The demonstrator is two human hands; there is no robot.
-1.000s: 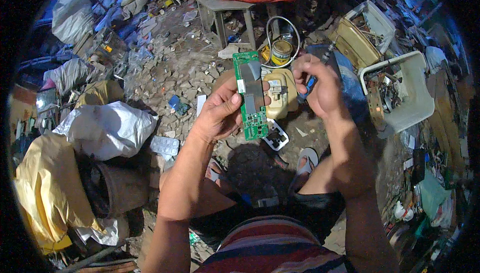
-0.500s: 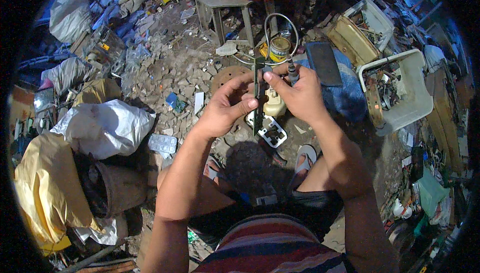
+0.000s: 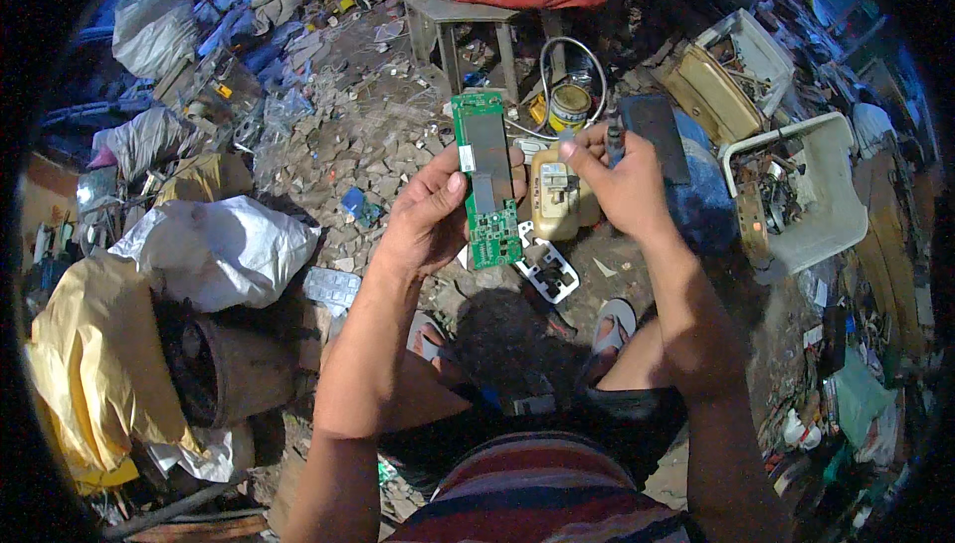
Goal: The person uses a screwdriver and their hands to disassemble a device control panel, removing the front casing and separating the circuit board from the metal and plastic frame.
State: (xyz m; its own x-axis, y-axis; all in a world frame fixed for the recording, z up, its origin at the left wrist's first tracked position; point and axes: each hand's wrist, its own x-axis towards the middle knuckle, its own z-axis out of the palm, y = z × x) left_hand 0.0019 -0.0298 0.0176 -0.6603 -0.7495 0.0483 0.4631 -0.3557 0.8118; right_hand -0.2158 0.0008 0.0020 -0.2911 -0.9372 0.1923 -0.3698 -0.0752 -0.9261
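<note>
My left hand grips a long green circuit board by its left edge, thumb on the near face and fingers behind. The board's face is turned up, with a grey rectangle and small components at its lower end. My right hand is closed around a slim dark tool, apart from the board; its exact kind is unclear. Beneath the hands sits a cream-coloured plastic casing, beside a white plastic frame with cutouts.
A yellow can stands beyond, next to a looped pale hose. On the right are a dark flat panel and a white bin of scrap. Sacks and a bucket lie left; a stool stands far.
The circuit board has turned from edge-on to face-up and shifted left in my left hand. My right hand has come away from it, moving right with the dark tool.
</note>
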